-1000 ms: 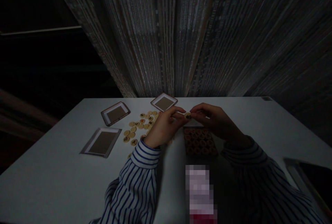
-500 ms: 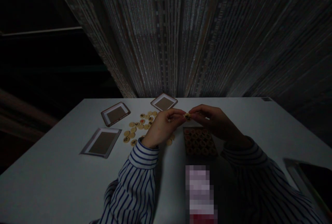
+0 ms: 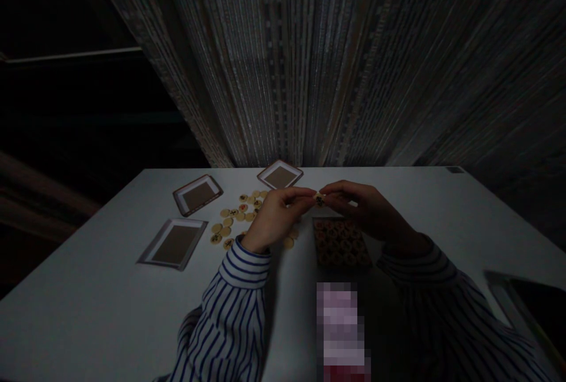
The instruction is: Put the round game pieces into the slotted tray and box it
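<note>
Because the left hand [image 3: 276,215] and right hand [image 3: 365,210] clamp their grips on one small round game piece [image 3: 319,198] just above the packed tray [image 3: 340,243], a fumbled pinch could drop it there.

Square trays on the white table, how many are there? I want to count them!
3. One shallow square tray sits at the far edge of the white table, another lies to its left, and the third is nearer, on the left. A dark shape at lower right is too dim to tell.
</note>
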Action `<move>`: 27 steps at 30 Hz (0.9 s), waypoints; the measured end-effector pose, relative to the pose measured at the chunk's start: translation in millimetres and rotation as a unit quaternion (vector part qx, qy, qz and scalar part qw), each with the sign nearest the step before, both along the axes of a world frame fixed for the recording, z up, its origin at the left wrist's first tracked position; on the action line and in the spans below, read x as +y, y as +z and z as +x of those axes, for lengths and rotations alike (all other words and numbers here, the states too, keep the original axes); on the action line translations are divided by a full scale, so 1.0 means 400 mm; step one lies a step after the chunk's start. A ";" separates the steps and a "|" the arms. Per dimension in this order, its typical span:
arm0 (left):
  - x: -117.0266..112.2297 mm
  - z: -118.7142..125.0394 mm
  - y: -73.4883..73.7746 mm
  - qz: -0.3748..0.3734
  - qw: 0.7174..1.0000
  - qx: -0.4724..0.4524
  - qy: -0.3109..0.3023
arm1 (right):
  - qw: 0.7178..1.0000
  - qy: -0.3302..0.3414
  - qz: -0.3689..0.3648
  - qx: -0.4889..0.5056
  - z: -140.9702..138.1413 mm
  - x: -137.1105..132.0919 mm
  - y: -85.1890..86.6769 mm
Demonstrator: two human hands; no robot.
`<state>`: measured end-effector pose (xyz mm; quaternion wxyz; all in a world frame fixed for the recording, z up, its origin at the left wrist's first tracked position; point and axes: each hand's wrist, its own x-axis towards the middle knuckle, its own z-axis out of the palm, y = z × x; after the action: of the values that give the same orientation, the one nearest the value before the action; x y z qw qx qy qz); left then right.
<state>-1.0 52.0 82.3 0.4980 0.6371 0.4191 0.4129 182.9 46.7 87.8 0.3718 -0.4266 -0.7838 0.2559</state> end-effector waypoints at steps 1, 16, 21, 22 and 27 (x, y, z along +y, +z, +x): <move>0.000 0.000 0.000 0.000 1.000 0.007 0.005 | 1.000 0.004 0.005 -0.006 0.001 0.000 -0.001; 0.005 0.001 -0.009 -0.006 0.999 0.028 0.015 | 0.975 0.011 0.183 -0.123 -0.007 0.006 -0.018; 0.004 0.005 -0.007 -0.016 0.999 0.022 0.020 | 0.961 0.014 0.215 -0.175 -0.005 0.015 -0.030; 0.003 0.005 -0.006 -0.016 0.999 0.025 0.019 | 0.959 0.013 0.214 -0.188 -0.005 0.016 -0.033; 0.005 0.009 -0.012 -0.003 0.998 0.055 0.012 | 0.954 0.005 0.196 -0.228 -0.003 0.016 -0.036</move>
<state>2.6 54.2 77.5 0.4712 0.6521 0.4551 0.3815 181.8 53.1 73.2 0.2577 -0.3881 -0.8848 -0.0050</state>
